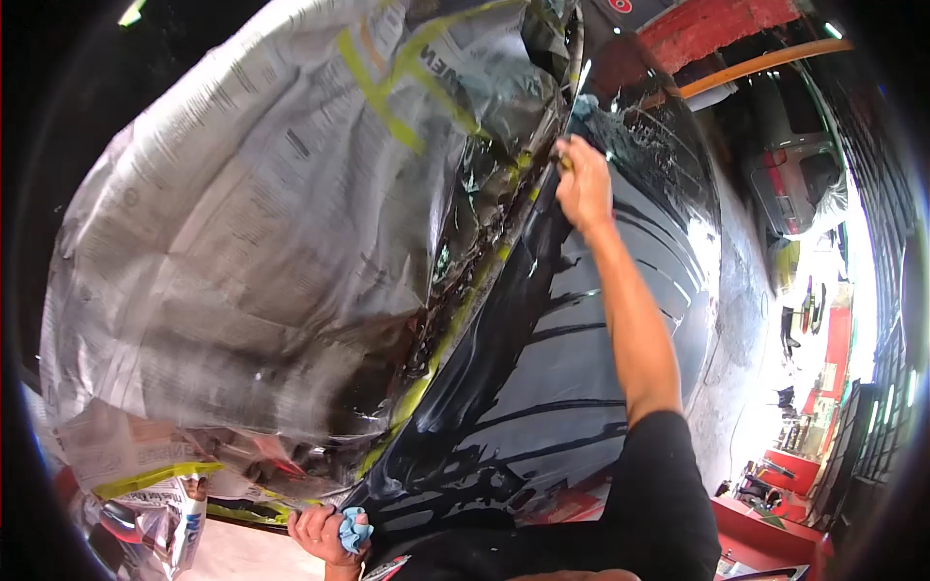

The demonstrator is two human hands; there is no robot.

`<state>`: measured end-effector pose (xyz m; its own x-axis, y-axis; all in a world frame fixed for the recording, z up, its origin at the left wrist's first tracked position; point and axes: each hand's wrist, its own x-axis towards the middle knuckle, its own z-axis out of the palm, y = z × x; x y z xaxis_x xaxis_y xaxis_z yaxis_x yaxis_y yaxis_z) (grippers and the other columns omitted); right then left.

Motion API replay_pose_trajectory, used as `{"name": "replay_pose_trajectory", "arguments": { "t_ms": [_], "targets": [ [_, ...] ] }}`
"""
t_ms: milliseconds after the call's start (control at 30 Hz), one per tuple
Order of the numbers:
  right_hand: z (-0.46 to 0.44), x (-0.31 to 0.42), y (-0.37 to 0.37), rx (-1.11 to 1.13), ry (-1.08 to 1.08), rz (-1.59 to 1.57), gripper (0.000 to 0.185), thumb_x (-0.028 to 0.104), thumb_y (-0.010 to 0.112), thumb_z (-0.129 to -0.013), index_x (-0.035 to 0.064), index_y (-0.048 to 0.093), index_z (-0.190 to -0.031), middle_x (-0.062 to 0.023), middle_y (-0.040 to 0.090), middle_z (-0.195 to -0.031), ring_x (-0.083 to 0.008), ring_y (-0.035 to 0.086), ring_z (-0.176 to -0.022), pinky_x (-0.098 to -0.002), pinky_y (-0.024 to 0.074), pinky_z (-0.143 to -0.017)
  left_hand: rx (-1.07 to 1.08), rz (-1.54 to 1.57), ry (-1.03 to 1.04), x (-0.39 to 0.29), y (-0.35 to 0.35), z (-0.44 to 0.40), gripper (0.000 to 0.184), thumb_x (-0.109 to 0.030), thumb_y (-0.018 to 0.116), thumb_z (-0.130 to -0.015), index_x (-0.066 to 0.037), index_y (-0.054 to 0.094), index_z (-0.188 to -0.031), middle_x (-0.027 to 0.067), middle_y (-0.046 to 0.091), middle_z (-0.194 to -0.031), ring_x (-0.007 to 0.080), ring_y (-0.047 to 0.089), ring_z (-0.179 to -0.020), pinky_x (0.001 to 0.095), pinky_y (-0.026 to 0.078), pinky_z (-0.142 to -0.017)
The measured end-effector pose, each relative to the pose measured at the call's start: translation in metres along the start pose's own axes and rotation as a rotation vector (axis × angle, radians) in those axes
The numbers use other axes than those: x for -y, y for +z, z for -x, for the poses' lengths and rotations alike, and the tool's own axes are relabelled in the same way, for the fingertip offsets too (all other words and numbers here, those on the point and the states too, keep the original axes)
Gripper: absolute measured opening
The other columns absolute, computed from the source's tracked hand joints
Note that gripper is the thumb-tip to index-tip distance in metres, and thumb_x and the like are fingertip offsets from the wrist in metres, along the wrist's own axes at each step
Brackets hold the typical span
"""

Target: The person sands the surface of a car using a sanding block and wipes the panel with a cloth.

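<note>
Wet car panel (557, 378) under the right hand (584, 184), crumpled blue cloth (357, 530) in the left hand (325, 535)

Masking paper (252, 223), printed and creased, all along the left side of the wet car panel; panel surface dark and grey, streaked with liquid; strip of grey floor (741, 358) beyond the panel's right edge; parked silver vehicle (790, 179) across that floor, well apart from the panel; printed packet (187, 523) off to the left of the panel's near end; yellow-green tape (415, 395) along the paper's border, just beside the panel; right hand toward the panel's far end, at the edge nearest the paper, fingers curled in; impossible to tell whether holding anything; left hand by the panel's near end, fingers bent and narrowed around the crumpled blue cloth; cloth bunched at the thumb side, near the panel.
</note>
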<state>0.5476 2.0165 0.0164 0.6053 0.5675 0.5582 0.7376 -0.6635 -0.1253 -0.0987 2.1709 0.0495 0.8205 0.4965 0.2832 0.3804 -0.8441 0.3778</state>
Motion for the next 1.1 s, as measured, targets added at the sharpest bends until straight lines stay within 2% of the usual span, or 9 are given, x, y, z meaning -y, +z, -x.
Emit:
{"name": "replay_pose_trajectory", "arguments": {
  "t_ms": [100, 233, 400, 533, 633, 733, 967, 1033, 1100],
  "targets": [
    [0.025, 0.019, -0.022, 0.036, -0.034, -0.007, 0.039, -0.003, 0.062, -0.08, 0.0097, 0.07, -0.116, -0.0195, 0.066, -0.127, -0.0398, 0.062, -0.115, -0.0443, 0.0464, -0.108, 0.018, 0.016, 0.011, 0.002, 0.0, 0.001, 0.03, -0.035, 0.075, -0.085, -0.014, 0.057, -0.096, 0.0064, 0.062, -0.095, 0.0285, 0.061, -0.089, 0.0553, 0.037, -0.102],
    [-0.04, -0.025, -0.008, 0.131, 0.214, -0.074, 0.027, -0.001, 0.061, -0.082, 0.0066, 0.07, -0.106, -0.0118, 0.07, -0.107, -0.037, 0.067, -0.096, -0.0368, 0.0523, -0.08, -0.017, 0.032, 0.008, -0.003, -0.002, 0.0, 0.029, -0.032, 0.076, -0.084, -0.013, 0.058, -0.096, 0.0072, 0.062, -0.096, 0.0292, 0.06, -0.09, 0.0558, 0.037, -0.101],
    [0.026, 0.028, -0.036, 0.065, -0.079, -0.09, 0.045, -0.006, 0.057, -0.071, 0.0123, 0.074, -0.109, -0.0175, 0.07, -0.115, -0.038, 0.064, -0.109, -0.0456, 0.0503, -0.101, 0.018, 0.026, 0.017, -0.002, -0.003, -0.003, 0.026, -0.028, 0.071, -0.084, -0.011, 0.056, -0.096, 0.0093, 0.06, -0.097, 0.0323, 0.061, -0.091, 0.0576, 0.039, -0.1],
    [-0.038, -0.042, 0.009, 0.172, 0.163, -0.049, 0.034, -0.001, 0.059, -0.075, 0.0114, 0.073, -0.104, -0.0166, 0.069, -0.119, -0.037, 0.064, -0.106, -0.0471, 0.0517, -0.093, 0.029, 0.023, 0.024, -0.002, -0.003, -0.003, 0.024, -0.026, 0.071, -0.084, -0.012, 0.056, -0.095, 0.0089, 0.06, -0.097, 0.0316, 0.061, -0.093, 0.057, 0.038, -0.101],
    [-0.031, -0.04, 0.014, -0.037, 0.003, -0.056, 0.033, 0.001, 0.059, -0.076, 0.0123, 0.074, -0.103, -0.0154, 0.069, -0.119, -0.0364, 0.064, -0.105, -0.0473, 0.0517, -0.091, -0.004, 0.014, 0.027, -0.001, -0.004, -0.004, 0.024, -0.025, 0.072, -0.083, -0.012, 0.056, -0.096, 0.0089, 0.06, -0.097, 0.0314, 0.06, -0.093, 0.0571, 0.038, -0.101],
    [0.013, 0.007, -0.012, 0.018, -0.03, 0.014, 0.038, 0.0, 0.058, -0.074, 0.0155, 0.074, -0.105, -0.0106, 0.069, -0.123, -0.0312, 0.064, -0.11, -0.045, 0.0511, -0.095, 0.012, 0.015, 0.023, -0.002, -0.002, -0.003, 0.027, -0.029, 0.075, -0.082, -0.014, 0.056, -0.094, 0.0066, 0.06, -0.095, 0.0291, 0.061, -0.092, 0.0549, 0.036, -0.104],
    [-0.03, -0.029, 0.014, 0.065, 0.13, 0.003, 0.037, 0.004, 0.06, -0.076, 0.016, 0.076, -0.107, -0.0106, 0.071, -0.121, -0.0321, 0.066, -0.107, -0.0455, 0.0536, -0.092, 0.029, 0.016, 0.018, 0.0, -0.005, 0.001, 0.026, -0.028, 0.075, -0.084, -0.013, 0.058, -0.097, 0.0085, 0.062, -0.101, 0.0303, 0.061, -0.096, 0.0558, 0.035, -0.105],
    [-0.004, 0.023, -0.027, 0.108, 0.089, -0.071, 0.04, -0.001, 0.056, -0.076, 0.0122, 0.075, -0.108, -0.0109, 0.071, -0.118, -0.0349, 0.067, -0.101, -0.0403, 0.0541, -0.095, 0.023, 0.03, 0.007, -0.004, -0.001, -0.003, 0.026, -0.028, 0.075, -0.084, -0.013, 0.058, -0.097, 0.0087, 0.062, -0.101, 0.0304, 0.061, -0.096, 0.0558, 0.035, -0.105],
    [0.041, 0.087, -0.066, 0.113, -0.031, -0.122, 0.04, -0.002, 0.058, -0.073, 0.0112, 0.076, -0.107, -0.015, 0.07, -0.118, -0.0377, 0.063, -0.111, -0.0458, 0.0516, -0.098, 0.028, 0.044, 0.026, -0.003, -0.003, -0.005, 0.026, -0.028, 0.074, -0.084, -0.012, 0.057, -0.097, 0.0082, 0.062, -0.1, 0.0302, 0.061, -0.095, 0.0557, 0.035, -0.105]
  ]
}}
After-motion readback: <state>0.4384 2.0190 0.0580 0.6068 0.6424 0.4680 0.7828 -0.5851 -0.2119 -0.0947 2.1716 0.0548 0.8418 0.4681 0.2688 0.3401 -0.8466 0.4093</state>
